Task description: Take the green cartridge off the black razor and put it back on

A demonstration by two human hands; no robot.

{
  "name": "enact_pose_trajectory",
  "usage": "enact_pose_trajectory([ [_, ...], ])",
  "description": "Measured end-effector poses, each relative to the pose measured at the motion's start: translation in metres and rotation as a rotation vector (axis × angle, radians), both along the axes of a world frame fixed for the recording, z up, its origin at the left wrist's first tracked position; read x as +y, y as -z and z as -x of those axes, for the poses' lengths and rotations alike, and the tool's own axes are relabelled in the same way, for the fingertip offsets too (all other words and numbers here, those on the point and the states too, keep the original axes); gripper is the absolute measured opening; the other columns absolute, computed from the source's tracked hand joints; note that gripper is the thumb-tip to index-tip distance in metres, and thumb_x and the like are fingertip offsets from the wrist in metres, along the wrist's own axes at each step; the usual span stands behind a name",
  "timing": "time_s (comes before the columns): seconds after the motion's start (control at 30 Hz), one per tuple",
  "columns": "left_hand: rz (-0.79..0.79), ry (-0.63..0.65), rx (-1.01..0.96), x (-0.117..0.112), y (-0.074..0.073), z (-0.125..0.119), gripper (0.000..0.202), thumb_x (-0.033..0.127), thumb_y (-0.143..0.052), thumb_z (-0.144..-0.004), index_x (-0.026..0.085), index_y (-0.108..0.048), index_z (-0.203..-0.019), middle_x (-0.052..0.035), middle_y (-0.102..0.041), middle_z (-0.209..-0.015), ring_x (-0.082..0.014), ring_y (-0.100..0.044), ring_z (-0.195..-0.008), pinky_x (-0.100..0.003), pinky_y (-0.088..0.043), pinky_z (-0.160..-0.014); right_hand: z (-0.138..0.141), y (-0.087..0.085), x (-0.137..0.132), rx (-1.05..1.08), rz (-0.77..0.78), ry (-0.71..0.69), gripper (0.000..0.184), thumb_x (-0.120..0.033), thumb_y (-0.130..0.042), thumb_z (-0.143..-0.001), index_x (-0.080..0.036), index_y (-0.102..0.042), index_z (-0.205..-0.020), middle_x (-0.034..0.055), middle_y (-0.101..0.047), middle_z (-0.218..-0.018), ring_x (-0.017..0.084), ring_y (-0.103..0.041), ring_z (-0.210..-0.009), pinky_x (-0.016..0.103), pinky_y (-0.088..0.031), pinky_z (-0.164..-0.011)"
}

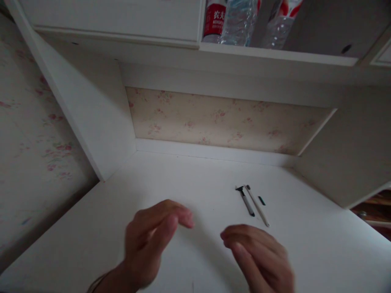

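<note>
The white stick point(258, 206) lies on the desk point(91, 228), and serves here as the landmark. The grey-handled tool point(248, 204) with a black crosswise head is just to its left, and the small dark green piece point(262, 200) lies just to its right, apart from it.

The left hand point(152, 240) hovers well to the left of the stick, and the right hand point(259, 258) is near the stick's closer end, on the person's side. Both look released: fingers loosely curled, thumbs close to them, with no object showing in either, though the right palm is hidden.

The step in hand appears to be a pause above the desk, with all three items untouched. Gripping the stick would call for the right hand to reach forward, part thumb and fingers, and avoid nudging the tool and the piece.
</note>
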State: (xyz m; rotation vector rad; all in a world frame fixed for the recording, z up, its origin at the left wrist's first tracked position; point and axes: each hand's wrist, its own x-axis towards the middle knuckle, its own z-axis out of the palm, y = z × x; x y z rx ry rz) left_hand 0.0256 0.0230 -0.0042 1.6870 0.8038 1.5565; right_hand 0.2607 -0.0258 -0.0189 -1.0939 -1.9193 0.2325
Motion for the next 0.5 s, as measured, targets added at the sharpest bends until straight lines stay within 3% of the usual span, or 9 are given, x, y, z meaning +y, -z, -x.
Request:
enact_pose_trajectory([
  [0.1,0.26,0.125,0.06,0.047,0.023,-0.024,0.028,0.037,-0.047,-0.089,0.016,-0.064,-0.081,-0.0005,-0.059,-0.057,-0.0138,-0.054,-0.056,-0.027,-0.045,-0.059,0.014,0.019,0.043,-0.069,0.121,0.049,0.046,-0.032,-0.04,-0.096,-0.019,-0.045,-0.053,-0.001,-0.045,-0.05,0.013,-0.043,-0.045,0.026,-0.032,-0.048],
  [0.23,0.524,0.266,0.107,0.089,0.075,-0.041,0.033,0.045,-0.05,-0.083,0.015,-0.057,-0.072,0.0019,-0.051,-0.051,-0.0109,-0.045,-0.045,-0.023,-0.036,-0.045,0.014,0.066,0.076,-0.254,0.239,0.216,0.049,-0.036,-0.04,-0.096,-0.018,-0.043,-0.051,-0.0023,-0.047,-0.049,0.011,-0.044,-0.045,0.024,-0.027,-0.049],
  [0.3,0.619,0.277,0.145,0.097,0.098,-0.042,0.034,0.047,-0.049,-0.081,0.015,-0.056,-0.072,0.0016,-0.051,-0.052,-0.0109,-0.045,-0.045,-0.022,-0.034,-0.044,0.009,0.082,0.082,-0.337,0.258,0.3,0.047,-0.034,-0.04,-0.096,-0.018,-0.048,-0.053,-0.0016,-0.053,-0.052,0.012,-0.048,-0.048,0.023,-0.027,-0.05],
  [0.37,0.656,0.289,0.225,0.098,0.112,-0.042,0.035,0.048,-0.047,-0.08,0.015,-0.056,-0.073,0.001,-0.053,-0.054,-0.011,-0.046,-0.045,-0.022,-0.033,-0.044,0.002,0.089,0.086,-0.39,0.283,0.379,0.041,-0.033,-0.041,-0.095,-0.02,-0.054,-0.058,-0.0009,-0.058,-0.058,0.014,-0.053,-0.053,0.023,-0.028,-0.051],
  [0.5,0.506,0.277,0.444,0.089,0.117,-0.04,0.035,0.046,-0.045,-0.082,0.016,-0.058,-0.072,-0.0002,-0.056,-0.059,-0.0129,-0.051,-0.053,-0.023,-0.037,-0.05,-0.026,0.083,0.096,-0.373,0.358,0.612,0.026,-0.034,-0.043,-0.093,-0.023,-0.063,-0.08,0.0001,-0.065,-0.076,0.017,-0.06,-0.065,0.024,-0.034,-0.054],
])
